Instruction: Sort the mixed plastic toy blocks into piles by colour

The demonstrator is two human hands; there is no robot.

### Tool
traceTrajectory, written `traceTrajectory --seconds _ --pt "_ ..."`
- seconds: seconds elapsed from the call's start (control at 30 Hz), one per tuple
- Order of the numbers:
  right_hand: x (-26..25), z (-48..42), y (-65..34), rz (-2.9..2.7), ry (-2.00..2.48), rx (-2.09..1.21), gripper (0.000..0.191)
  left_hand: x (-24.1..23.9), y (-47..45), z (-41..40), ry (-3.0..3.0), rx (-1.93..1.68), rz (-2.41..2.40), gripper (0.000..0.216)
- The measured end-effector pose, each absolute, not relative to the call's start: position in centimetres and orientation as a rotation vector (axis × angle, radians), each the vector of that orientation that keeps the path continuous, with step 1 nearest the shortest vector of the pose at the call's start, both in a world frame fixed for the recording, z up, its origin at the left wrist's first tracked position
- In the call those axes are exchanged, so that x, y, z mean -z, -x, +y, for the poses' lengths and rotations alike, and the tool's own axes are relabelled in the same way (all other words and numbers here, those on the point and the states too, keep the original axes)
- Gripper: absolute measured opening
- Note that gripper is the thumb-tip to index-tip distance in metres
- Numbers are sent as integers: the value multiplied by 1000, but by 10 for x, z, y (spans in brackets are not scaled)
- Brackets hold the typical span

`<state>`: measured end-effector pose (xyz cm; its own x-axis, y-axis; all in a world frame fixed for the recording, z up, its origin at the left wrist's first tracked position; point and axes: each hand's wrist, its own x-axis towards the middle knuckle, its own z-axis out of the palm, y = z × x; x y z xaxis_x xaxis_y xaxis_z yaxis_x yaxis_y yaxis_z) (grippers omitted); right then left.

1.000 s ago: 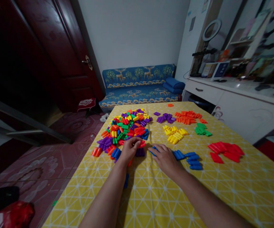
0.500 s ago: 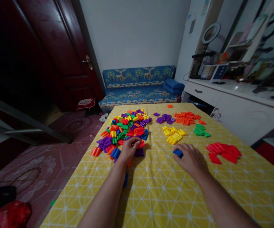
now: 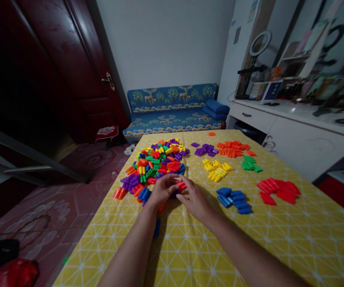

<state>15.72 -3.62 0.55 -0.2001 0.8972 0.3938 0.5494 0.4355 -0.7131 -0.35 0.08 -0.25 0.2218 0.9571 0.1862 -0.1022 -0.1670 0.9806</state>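
Observation:
A mixed heap of coloured plastic pieces [image 3: 157, 161] lies on the yellow patterned tablecloth [image 3: 190, 251]. My left hand [image 3: 160, 192] sits at the heap's near edge, its fingers curled around a red piece [image 3: 181, 185]. My right hand [image 3: 194, 199] is right beside it, fingers stretched out and touching that same red piece. To the right lie sorted groups: blue [image 3: 234, 198], red [image 3: 278, 187], yellow [image 3: 218, 169], green [image 3: 249, 164], orange [image 3: 233, 148] and purple [image 3: 206, 150].
A single blue piece [image 3: 157, 228] lies by my left forearm near the table's left edge. A white cabinet [image 3: 303, 139] stands close on the right, a blue sofa [image 3: 172, 107] beyond the far end, and a dark door [image 3: 79, 71] and tiled floor on the left.
My right hand carried a blue piece to the blue group, left it there, and came back left to the red piece by my left hand. The left hand stayed put.

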Motion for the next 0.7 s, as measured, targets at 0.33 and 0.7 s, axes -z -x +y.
traceTrajectory --seconds 0.33,0.7 --pt "-25 -19 -211 -1657 1383 -217 20 4 5 3 -1395 -1247 1019 22" --pt "14 -16 -385 -1519 1998 541 25 8 8 7 -1523 -1296 1150 16"
